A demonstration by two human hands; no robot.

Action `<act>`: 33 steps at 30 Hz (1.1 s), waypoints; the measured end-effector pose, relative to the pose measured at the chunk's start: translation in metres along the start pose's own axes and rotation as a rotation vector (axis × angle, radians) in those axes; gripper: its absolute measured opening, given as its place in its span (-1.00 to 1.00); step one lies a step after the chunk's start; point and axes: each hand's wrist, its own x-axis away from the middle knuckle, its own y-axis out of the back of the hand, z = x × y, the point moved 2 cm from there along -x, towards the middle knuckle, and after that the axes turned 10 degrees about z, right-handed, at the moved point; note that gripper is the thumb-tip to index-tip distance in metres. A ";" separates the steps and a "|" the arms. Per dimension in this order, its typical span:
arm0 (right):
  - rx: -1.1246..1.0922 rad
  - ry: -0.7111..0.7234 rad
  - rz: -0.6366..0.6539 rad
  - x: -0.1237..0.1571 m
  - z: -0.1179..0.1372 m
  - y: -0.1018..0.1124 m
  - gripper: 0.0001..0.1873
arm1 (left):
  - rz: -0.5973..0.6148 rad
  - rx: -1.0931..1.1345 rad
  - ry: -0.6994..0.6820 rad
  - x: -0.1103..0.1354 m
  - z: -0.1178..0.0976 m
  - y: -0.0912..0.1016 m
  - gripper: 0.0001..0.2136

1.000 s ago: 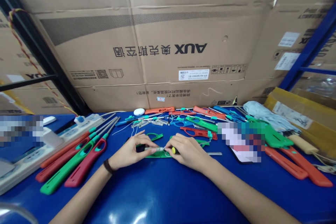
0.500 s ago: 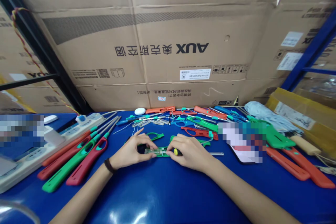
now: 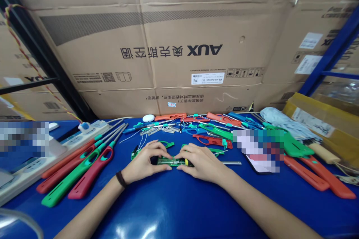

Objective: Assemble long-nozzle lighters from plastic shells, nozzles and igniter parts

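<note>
Low over the blue tabletop, my left hand (image 3: 147,158) closes thumb and fingers around the left part of a green lighter casing (image 3: 175,163). A clear fuel tank (image 3: 164,161) lies along this casing, partly covered by my fingers. My right hand (image 3: 200,160) pinches the casing's right end. Tucked in that same hand is a screwdriver (image 3: 232,163), its yellow-and-black handle end beside the casing and its metal shaft pointing right. Behind my hands lie more green lighter parts (image 3: 168,144) and an opened red lighter casing (image 3: 211,141).
Several whole long-necked lighters (image 3: 70,173) lie left, beside a white power strip (image 3: 71,143). Opened lighters and clear tanks (image 3: 161,130) spread along the back. To the right are a phone (image 3: 260,164), red lighters (image 3: 308,173) and an umbrella (image 3: 291,125). Cardboard boxes (image 3: 168,26) wall the back.
My left index finger has come down, and both hands' fingertips now sit closer together over the casing. My left hand has shifted slightly. The view has moved a little.
</note>
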 end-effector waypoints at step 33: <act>0.129 0.092 -0.050 -0.002 0.006 -0.011 -0.81 | 0.041 -0.095 0.131 0.001 0.010 0.003 -0.82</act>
